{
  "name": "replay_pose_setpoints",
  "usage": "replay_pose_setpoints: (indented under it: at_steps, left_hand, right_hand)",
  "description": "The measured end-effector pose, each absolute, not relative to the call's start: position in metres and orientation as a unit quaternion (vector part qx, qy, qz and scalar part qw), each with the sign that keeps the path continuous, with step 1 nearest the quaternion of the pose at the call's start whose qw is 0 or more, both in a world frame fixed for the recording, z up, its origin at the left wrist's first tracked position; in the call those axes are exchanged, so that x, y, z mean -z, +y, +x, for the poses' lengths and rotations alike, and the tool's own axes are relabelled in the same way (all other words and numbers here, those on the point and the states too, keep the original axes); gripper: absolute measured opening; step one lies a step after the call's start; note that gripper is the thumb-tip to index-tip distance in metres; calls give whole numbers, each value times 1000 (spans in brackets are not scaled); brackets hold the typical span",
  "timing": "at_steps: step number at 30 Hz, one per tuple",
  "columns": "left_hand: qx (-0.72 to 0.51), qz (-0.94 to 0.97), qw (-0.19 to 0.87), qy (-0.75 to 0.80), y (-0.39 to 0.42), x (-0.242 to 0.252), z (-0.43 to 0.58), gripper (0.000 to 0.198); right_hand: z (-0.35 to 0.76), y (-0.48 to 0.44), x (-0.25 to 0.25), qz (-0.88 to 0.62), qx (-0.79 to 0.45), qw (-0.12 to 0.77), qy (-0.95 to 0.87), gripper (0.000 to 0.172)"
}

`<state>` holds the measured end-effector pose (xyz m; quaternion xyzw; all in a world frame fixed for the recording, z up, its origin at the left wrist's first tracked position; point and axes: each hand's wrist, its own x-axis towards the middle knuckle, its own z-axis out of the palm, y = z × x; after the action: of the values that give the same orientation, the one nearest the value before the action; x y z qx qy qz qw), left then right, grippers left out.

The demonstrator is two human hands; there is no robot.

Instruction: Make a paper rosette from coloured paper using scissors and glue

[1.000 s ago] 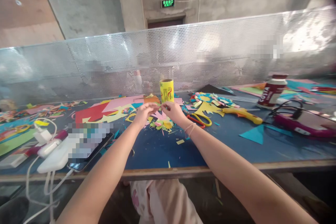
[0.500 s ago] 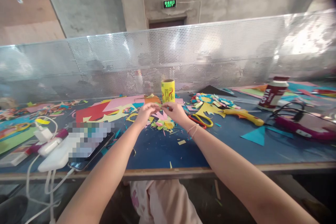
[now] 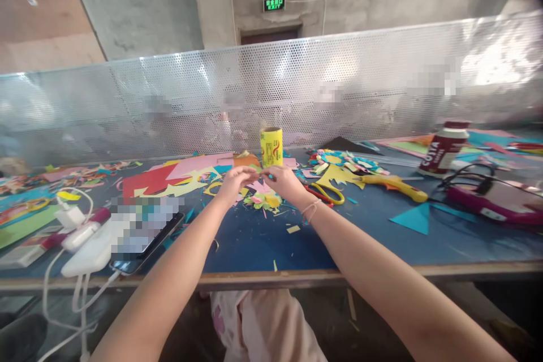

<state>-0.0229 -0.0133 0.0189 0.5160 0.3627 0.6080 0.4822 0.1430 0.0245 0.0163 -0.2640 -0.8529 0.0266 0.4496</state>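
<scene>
My left hand [image 3: 236, 185] and my right hand [image 3: 281, 181] meet above the middle of the table, fingertips almost touching. Between them shows a small piece of green paper [image 3: 257, 169], pinched by the fingers and partly hidden by them. Just below lies a layered paper flower [image 3: 263, 201] in green, yellow and pink. Behind the hands a yellow printed roll [image 3: 271, 147] stands upright. Scissors with yellow and red handles [image 3: 330, 194] lie beside my right hand, and a pink paper sheet [image 3: 199, 166] lies behind my left.
On the left are a phone [image 3: 146, 240], a white power bank [image 3: 91, 249] and cables. To the right lie a yellow glue gun [image 3: 394, 188], a blue paper triangle [image 3: 411, 218], a purple power strip [image 3: 492, 203] and a Costa bottle [image 3: 445, 149]. A perforated metal screen [image 3: 169, 107] stands behind.
Both hands stay in the same place over the paper flower, with only slight finger movement. The objects on the table have not moved.
</scene>
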Motion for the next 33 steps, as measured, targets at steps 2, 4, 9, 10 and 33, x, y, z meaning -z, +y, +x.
replay_pose_setpoints:
  at_steps: [2, 4, 9, 10, 33]
  left_hand:
    - [-604, 511, 492, 363, -14, -19, -23, 14]
    - [-601, 510, 499, 361, -14, -19, -23, 14]
    - [-597, 527, 496, 346, -14, -20, -21, 14]
    - [-595, 532, 495, 343, -15, -20, -21, 15]
    - [-299, 873, -148, 356, -26, -24, -24, 30]
  right_hand:
    - [143, 25, -16, -274, -14, 447, -851, 15]
    - [142, 25, -16, -285, -7, 446, -848, 13]
    - [142, 26, -16, -302, 10, 457, -836, 14]
    - [143, 26, -16, -305, 11, 459, -834, 14]
    - [153, 33, -24, -359, -132, 489, -784, 19]
